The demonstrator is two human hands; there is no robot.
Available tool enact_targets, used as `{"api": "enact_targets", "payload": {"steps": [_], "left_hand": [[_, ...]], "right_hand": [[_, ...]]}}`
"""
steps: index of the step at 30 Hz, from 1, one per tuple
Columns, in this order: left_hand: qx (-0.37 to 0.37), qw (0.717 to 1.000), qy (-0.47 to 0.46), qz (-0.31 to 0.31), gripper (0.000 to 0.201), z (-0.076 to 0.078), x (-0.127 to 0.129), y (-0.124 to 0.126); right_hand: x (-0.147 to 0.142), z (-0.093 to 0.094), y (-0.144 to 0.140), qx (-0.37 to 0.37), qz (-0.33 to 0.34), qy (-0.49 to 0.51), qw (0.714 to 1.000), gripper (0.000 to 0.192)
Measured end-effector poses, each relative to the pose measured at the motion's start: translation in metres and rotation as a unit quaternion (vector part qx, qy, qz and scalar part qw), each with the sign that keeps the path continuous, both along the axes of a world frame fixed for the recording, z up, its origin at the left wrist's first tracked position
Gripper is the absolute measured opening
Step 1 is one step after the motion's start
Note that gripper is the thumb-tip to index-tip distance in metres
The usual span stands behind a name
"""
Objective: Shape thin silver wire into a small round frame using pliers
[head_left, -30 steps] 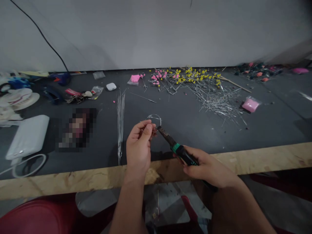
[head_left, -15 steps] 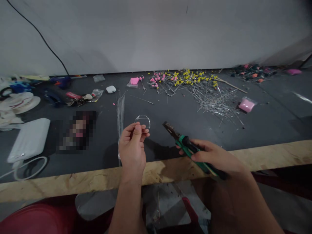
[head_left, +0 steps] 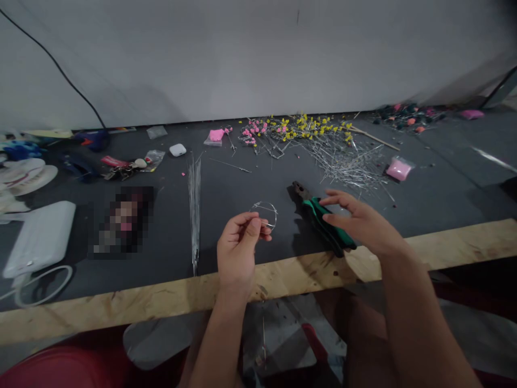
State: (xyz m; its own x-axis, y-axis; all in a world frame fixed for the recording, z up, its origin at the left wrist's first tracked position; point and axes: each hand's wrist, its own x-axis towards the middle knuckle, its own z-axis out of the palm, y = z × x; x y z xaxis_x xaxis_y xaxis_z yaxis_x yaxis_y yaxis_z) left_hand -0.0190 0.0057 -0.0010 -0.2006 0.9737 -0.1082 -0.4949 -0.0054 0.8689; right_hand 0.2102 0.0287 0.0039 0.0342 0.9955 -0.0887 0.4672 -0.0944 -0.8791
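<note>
Left hand (head_left: 238,248) pinching 1 wire ring (head_left: 265,208), loop beyond fingertips (head_left: 254,224) — right hand (head_left: 365,222) empty, fingers parted over pliers (head_left: 319,220)

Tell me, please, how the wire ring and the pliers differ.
The wire ring is thin, silvery and round; the pliers are thick, long, and black and green. The wire ring is pinched in the grip of the left hand; the pliers are close by the open right hand, though contact is unclear. Both look at least partly metal.
</note>
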Motion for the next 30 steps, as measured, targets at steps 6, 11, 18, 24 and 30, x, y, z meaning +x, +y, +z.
{"api": "enact_targets", "payload": {"steps": [6,11,18,24,30], "left_hand": [[0.026,0.999,0.011,-0.022,0.012,-0.001,0.012,-0.005],[0.029,0.999,0.006,-0.024,0.012,-0.001,0.018,-0.005],[0.019,0.999,0.019,-0.017,0.040,-0.002,0.017,-0.005],[0.018,0.998,0.055,-0.024,0.022,-0.005,0.018,-0.003],[0.020,0.997,0.067,-0.021,0.017,-0.004,0.015,-0.004]], "right_hand": [[-0.059,0.013,-0.022,-0.051,0.017,0.289,0.956,0.025],[-0.085,0.009,-0.027,-0.068,0.029,0.371,0.926,0.019],[-0.082,0.005,-0.026,-0.060,0.037,0.341,0.937,0.018],[-0.080,0.003,-0.027,-0.038,0.016,0.320,0.947,0.019],[-0.082,0.005,-0.028,-0.024,0.010,0.284,0.959,0.019]]}}
